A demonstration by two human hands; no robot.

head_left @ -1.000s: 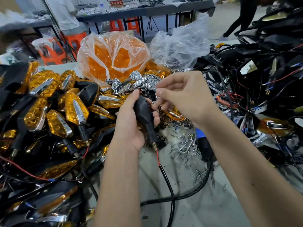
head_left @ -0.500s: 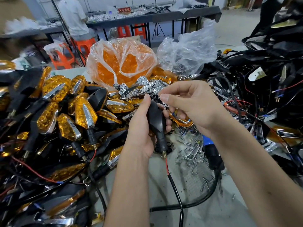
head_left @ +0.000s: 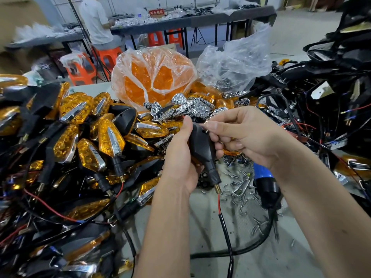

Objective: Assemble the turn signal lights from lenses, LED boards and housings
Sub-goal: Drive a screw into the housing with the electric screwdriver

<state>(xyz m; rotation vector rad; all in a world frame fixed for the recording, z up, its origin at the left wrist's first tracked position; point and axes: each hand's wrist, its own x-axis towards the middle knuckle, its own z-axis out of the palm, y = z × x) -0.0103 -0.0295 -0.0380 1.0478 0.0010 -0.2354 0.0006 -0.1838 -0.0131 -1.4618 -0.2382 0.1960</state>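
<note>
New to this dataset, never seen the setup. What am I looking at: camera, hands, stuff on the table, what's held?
No machine here: a person works bare-handed, filmed by one wide-angle camera on their head, looking forward and down. The left hand grips a black housing with a red and black wire hanging from its stem. The right hand pinches something small at the housing's top, seemingly a screw. On the table: a pile of finished amber lights at left, a bag of amber lenses, chrome reflector pieces, loose screws and a blue and black power screwdriver.

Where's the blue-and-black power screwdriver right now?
In the head view, the screwdriver lies on the table right of centre, beside the loose screws, partly hidden under the right hand's forearm.
</note>
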